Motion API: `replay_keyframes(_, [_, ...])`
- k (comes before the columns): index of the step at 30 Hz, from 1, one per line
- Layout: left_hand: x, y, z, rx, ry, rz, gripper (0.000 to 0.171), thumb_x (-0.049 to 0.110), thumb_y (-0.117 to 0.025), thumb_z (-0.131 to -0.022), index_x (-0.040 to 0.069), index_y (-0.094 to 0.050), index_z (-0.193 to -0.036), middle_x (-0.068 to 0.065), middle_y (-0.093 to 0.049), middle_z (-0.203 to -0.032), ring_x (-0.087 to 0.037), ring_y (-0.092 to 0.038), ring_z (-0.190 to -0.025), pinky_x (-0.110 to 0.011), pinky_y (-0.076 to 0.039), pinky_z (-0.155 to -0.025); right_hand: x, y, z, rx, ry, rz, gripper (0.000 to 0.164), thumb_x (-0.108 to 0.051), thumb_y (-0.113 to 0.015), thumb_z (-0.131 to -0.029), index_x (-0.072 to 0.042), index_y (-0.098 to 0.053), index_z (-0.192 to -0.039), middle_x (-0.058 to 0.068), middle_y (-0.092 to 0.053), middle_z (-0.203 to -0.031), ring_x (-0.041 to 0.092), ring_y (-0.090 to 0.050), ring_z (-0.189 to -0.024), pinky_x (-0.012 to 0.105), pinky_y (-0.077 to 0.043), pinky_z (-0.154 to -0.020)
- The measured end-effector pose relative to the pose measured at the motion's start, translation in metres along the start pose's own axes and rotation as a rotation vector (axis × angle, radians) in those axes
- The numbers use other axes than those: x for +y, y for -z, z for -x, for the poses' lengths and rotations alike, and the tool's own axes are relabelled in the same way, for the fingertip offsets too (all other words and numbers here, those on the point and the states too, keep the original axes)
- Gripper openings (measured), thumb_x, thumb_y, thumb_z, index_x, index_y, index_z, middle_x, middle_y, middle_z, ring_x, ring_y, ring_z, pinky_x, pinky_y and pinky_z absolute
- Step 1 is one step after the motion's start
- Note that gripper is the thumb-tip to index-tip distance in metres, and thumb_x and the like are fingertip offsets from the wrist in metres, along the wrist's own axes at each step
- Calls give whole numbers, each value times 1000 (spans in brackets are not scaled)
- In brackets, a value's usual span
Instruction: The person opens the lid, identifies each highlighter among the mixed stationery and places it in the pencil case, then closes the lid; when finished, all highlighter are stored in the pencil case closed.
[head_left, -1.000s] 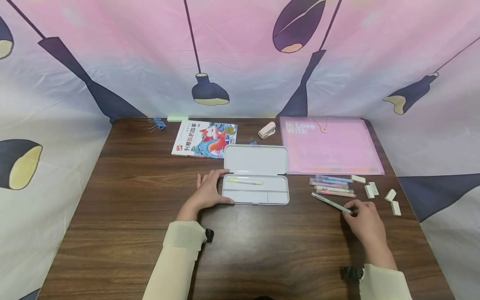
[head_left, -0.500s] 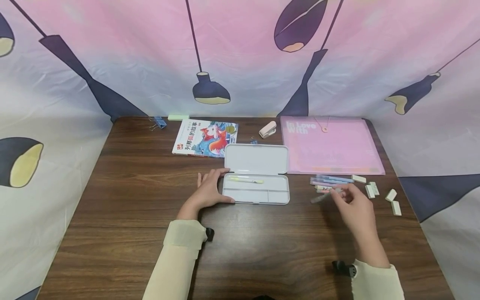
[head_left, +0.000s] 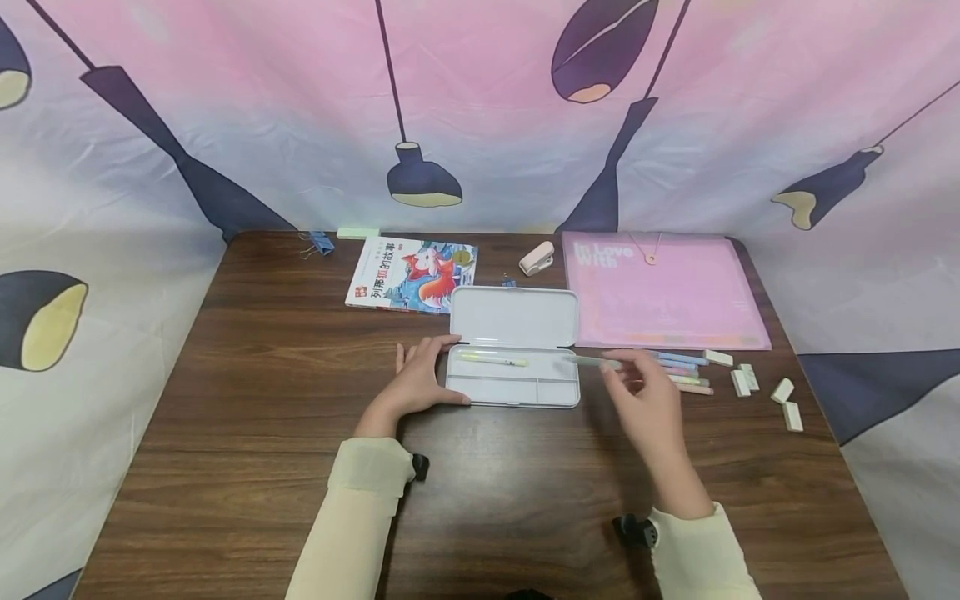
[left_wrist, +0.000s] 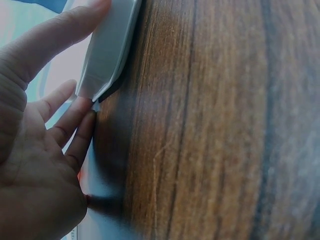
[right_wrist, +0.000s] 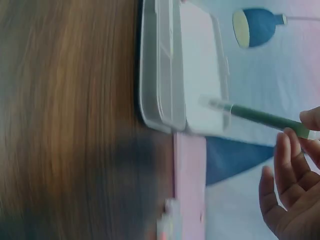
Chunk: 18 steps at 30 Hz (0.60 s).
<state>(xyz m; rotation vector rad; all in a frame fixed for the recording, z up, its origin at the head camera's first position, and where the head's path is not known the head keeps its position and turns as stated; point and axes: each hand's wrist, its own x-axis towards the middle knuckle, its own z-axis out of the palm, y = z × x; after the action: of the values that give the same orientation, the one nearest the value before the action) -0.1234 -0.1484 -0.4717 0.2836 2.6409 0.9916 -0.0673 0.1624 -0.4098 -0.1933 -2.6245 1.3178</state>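
Observation:
A white pencil case (head_left: 514, 392) lies with its lid raised, and a yellow pen (head_left: 492, 360) rests in its back compartment. My left hand (head_left: 414, 379) holds the case's left end, thumb at the front corner and fingers round the back one; the left wrist view shows the thumb against the case wall (left_wrist: 107, 55). Between thumb and fingertips, my right hand (head_left: 651, 408) pinches a green pen (right_wrist: 265, 118). The pen's far tip is over the case's right end in the head view, and it looks raised above it. Behind that hand lie several pens (head_left: 686, 371), partly hidden.
White erasers (head_left: 740, 382) are scattered at the right. A pink document folder (head_left: 667, 292) lies behind the pens. Along the back are a stapler (head_left: 536, 259), a fox picture book (head_left: 412, 273) near the raised lid, and a blue binder clip (head_left: 321, 242).
My right hand has picked the green pen up off the table and carried it left to the case's right end. The left hand has stayed on the case.

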Motion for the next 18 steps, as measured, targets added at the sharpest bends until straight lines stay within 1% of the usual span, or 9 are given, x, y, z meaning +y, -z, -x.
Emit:
replay_keyframes(3, [0,0,0,-1,10,-5,93,45,-81,-58,24,-33,-135,-5,-39,-132,-25,-27,-128,-54,13,-103,-5,-13,1,-68,19,0,22,-28,-62,-85,-15,-64,-102,-2,-61,-88,10,-56,-79,29,-47,-70])
replay_keyframes(6, [0,0,0,-3,11,-3,93,44,-81,-58,25,-33,-135,-5,-39,-132,-25,-27,-127,-53,14,-103,-9,-26,3,-130,31,6,21,-31,-61,-85,-18,-64,-102,-2,-63,-87,11,-56,-80,31,-46,-68])
replay_keyframes(9, [0,0,0,-6,7,2,93,44,-81,-58,25,-33,-135,-5,-39,-131,-25,-27,-127,-54,14,-103,-14,-39,4,-182,25,14,19,-31,-62,-85,-21,-64,-101,-3,-63,-83,10,-56,-77,30,-45,-65])
replay_keyframes(13, [0,0,0,-4,7,3,93,44,-81,-58,24,-33,-135,-4,-40,-131,-24,-27,-126,-53,14,-102,-18,-57,5,-247,16,27,16,-28,-63,-84,-23,-64,-100,-5,-63,-81,9,-55,-72,28,-45,-57])
replay_keyframes(16, [1,1,1,-1,7,1,94,44,-82,-58,24,-33,-136,-4,-40,-130,-24,-27,-126,-53,15,-103,-19,-68,5,-286,24,32,16,-24,-62,-85,-23,-65,-100,-5,-62,-83,9,-55,-74,27,-45,-57])
replay_keyframes(18, [1,1,1,2,8,0,94,44,-82,-57,25,-33,-136,-3,-40,-131,-23,-28,-126,-53,15,-103,-21,-74,5,-307,22,23,17,-23,-61,-85,-22,-65,-102,-5,-63,-84,9,-56,-77,27,-46,-60])
